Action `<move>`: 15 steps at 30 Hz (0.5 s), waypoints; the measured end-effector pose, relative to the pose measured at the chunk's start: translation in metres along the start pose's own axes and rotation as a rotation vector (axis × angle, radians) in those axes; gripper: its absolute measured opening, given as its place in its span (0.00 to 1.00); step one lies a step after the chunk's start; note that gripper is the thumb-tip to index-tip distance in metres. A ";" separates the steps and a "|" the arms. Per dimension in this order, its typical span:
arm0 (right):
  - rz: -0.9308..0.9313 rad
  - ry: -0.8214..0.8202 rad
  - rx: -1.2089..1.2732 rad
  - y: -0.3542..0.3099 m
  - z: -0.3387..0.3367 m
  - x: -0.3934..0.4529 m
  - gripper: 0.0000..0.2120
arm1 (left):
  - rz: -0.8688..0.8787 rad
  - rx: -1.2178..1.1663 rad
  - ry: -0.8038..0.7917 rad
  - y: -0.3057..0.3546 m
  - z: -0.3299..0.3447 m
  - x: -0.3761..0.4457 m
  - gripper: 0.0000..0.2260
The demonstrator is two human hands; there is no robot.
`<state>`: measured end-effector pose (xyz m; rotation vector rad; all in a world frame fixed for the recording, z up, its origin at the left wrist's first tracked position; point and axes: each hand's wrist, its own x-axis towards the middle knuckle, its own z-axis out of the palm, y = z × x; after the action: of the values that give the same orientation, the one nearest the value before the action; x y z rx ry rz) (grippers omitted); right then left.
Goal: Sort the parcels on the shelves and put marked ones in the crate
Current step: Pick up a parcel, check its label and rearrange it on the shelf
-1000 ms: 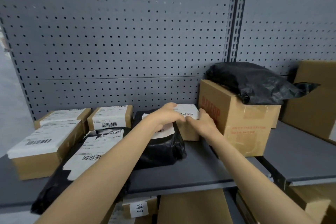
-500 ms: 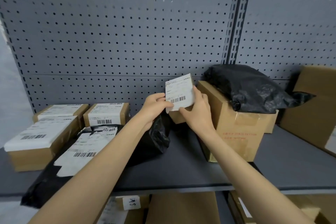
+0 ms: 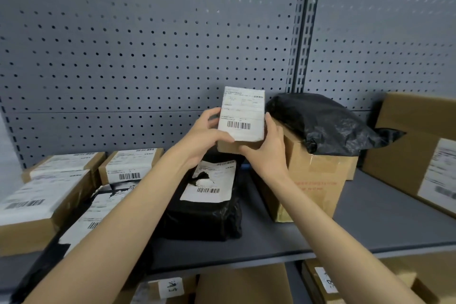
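Note:
A small cardboard parcel (image 3: pixel 243 116) with a white barcode label is held up above the grey shelf (image 3: pixel 370 224), its label facing me. My left hand (image 3: pixel 204 136) grips its left side and my right hand (image 3: pixel 266 148) holds its right side and bottom. Below it on the shelf lies a black plastic-wrapped parcel (image 3: pixel 204 210) with a white label. No crate is in view.
Labelled cardboard boxes (image 3: pixel 130 168) and a black bag parcel (image 3: pixel 74 227) lie at the left. A larger brown box (image 3: pixel 313 180) with a black bag (image 3: pixel 320 123) on top stands right of my hands; another big box (image 3: pixel 419 150) at far right. Boxes sit on the lower shelf.
Both hands lifted the small parcel off the shelf and turned it upright, so its label faces me. The black parcel beneath is now uncovered.

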<state>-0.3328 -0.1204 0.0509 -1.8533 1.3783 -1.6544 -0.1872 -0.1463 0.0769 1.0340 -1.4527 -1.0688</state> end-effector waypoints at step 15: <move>-0.181 0.018 -0.030 -0.011 0.010 -0.021 0.35 | 0.274 0.189 0.044 -0.011 -0.015 -0.023 0.48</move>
<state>-0.3161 -0.1024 0.0438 -2.0382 1.2820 -1.7484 -0.1692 -0.1282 0.0620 0.9484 -1.6288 -0.7197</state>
